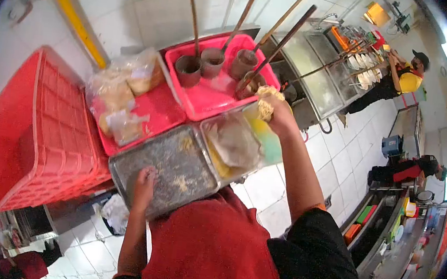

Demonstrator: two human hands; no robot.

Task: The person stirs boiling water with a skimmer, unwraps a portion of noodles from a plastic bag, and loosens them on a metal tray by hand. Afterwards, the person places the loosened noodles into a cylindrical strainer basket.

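Note:
My right hand (pixel 279 116) is closed on a clump of pale yellow noodles (pixel 266 107). It is beside the right edge of a pink tub (pixel 205 105), in which several dark cylindrical strainers (pixel 211 62) with long wooden handles stand. One strainer is very close to the noodles. Over the left part of a worn metal tray (pixel 178 159), my left hand (pixel 144 183) has its fingers partly curled, with nothing visible in them. Pale scraps lie scattered on that tray. Next to it, a container holds clear plastic sheeting (pixel 232 143).
Bagged pale food (pixel 122 93) sits on a red tray (pixel 154 124). A tall red crate (pixel 60 138) stands at left. Beyond the tub is a steel sink counter (pixel 318 68). One person (pixel 407 80) stands there, and another (pixel 416 168) works at the right shelves.

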